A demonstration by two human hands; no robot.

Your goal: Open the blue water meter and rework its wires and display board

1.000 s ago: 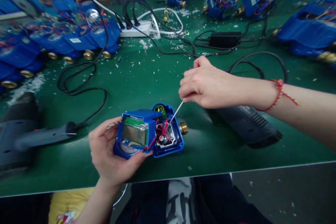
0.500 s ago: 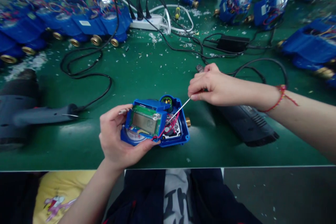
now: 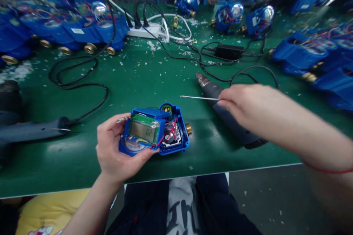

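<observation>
My left hand (image 3: pixel 117 147) is closed around the blue-framed LCD display module (image 3: pixel 142 131), tilted up over one side of an open blue water meter housing (image 3: pixel 180 148). Digits show on its screen. Inside the housing lie red wires (image 3: pixel 171 130), a round green part (image 3: pixel 166 109) and a silvery mechanism; a brass fitting (image 3: pixel 188 129) sticks out on the right. To the right, my right hand (image 3: pixel 245 102) pinches a thin metal rod (image 3: pixel 197 97), its tip pointing left above the table, apart from the housing. The rod's handle end is hidden in my fingers.
Under my right hand lies a heat gun (image 3: pixel 212 90); another heat gun (image 3: pixel 35 130) is at the left. Cables, a power strip (image 3: pixel 146 30) and a black adapter (image 3: pixel 228 51) lie behind. Blue meter housings (image 3: pixel 79 31) line both sides. Co-workers sit opposite.
My right hand has drawn the rod out of the housing and moved right, over the heat gun. My left hand keeps its hold on the display module. The whole view has shifted slightly.
</observation>
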